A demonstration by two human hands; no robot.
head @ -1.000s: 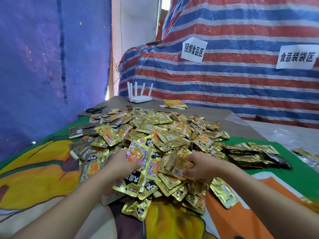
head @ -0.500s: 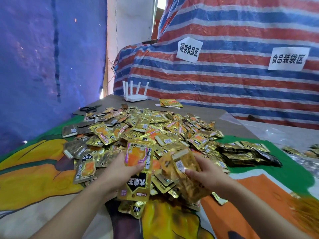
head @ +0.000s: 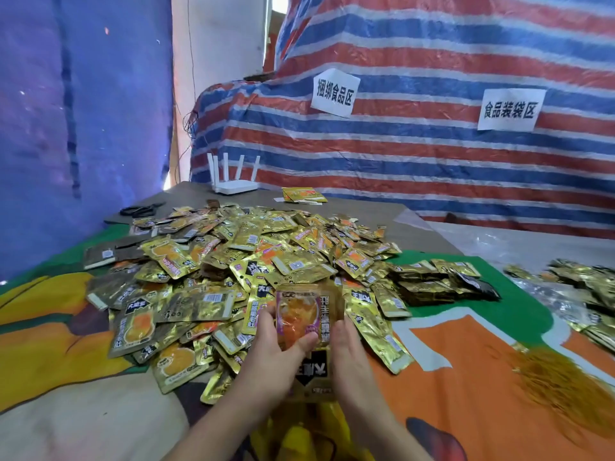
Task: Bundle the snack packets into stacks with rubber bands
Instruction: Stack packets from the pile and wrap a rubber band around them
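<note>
Blue tarp (head: 83, 111) on the left, striped tarp (head: 432, 154) w/ two paper signs behind, cartoon-print cloth (head: 466, 361) over the table. Scissors (head: 141, 210) far left at the back edge, router (head: 234, 184) next to them. Big loose pile of snack packets (head: 253, 257) covers mid-table. I've got my left hand (head: 269, 357) curled round the left side of a small stack (head: 307, 322) held upright just in front of the pile, thumb across the face; right hand (head: 349, 357) clamps the right edge. Can't tell how many packets are in it. Darker, tidier packets (head: 442, 284) lie right of the pile, more at the far right edge (head: 585, 287). Orange heap (head: 559, 384) on the cloth at right looks like rubber bands, imo.

Step now: squaring the stack. Best to tap the bottom edges flush on the cloth, keep the left pinch firm, then free the right hand for a band; loose grip = foil packets slide and fan out.
</note>
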